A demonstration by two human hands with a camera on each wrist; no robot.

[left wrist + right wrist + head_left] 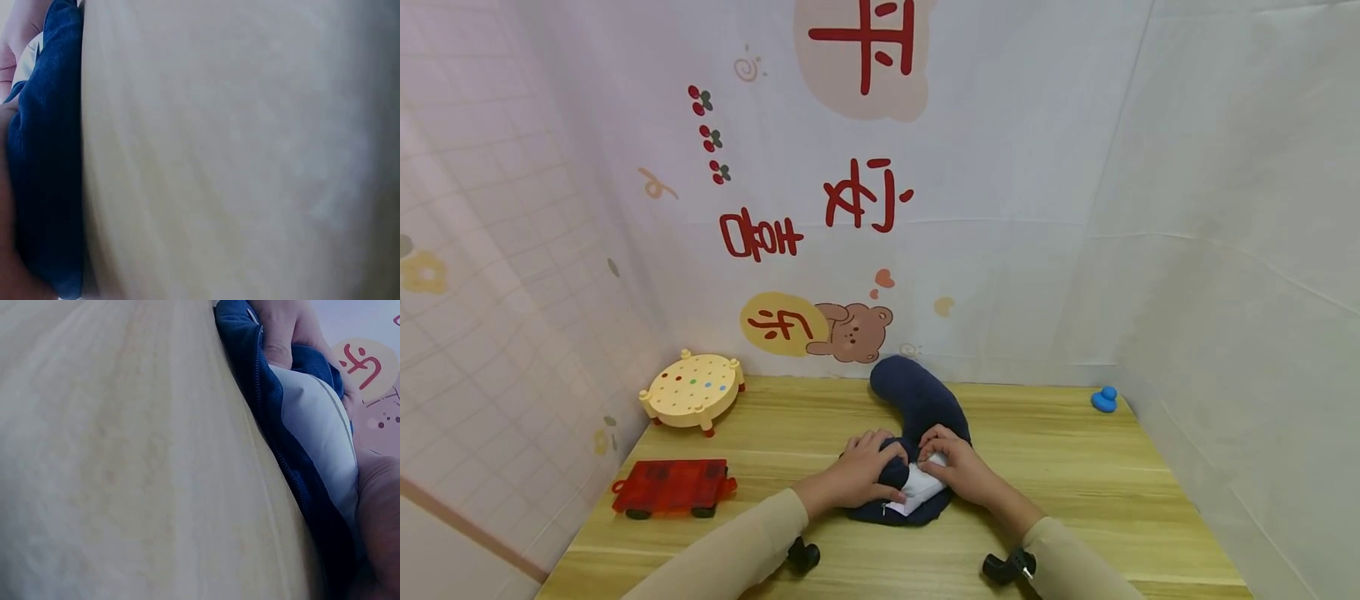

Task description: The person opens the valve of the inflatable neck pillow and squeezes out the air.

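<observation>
A navy blue curved pillow (pixel 917 404) lies on the wooden table (pixel 1060 467), its near end unzipped with a white inner cushion (pixel 917 493) showing. My left hand (pixel 868 475) grips the blue cover at the opening from the left. My right hand (pixel 955 467) pinches the cover and white filling from the right. In the right wrist view the blue cover with its zipper (pixel 275 431) wraps the white cushion (pixel 319 431), with fingers (pixel 281 337) curled on the fabric. The left wrist view shows blue fabric (pixel 44 162) at the left edge against blurred table.
A cream round toy stool with coloured dots (pixel 694 390) stands at the back left. A red translucent toy cart (pixel 672 487) lies at the left front. A small blue duck (pixel 1104 400) sits at the back right corner. White printed cloth walls enclose the table.
</observation>
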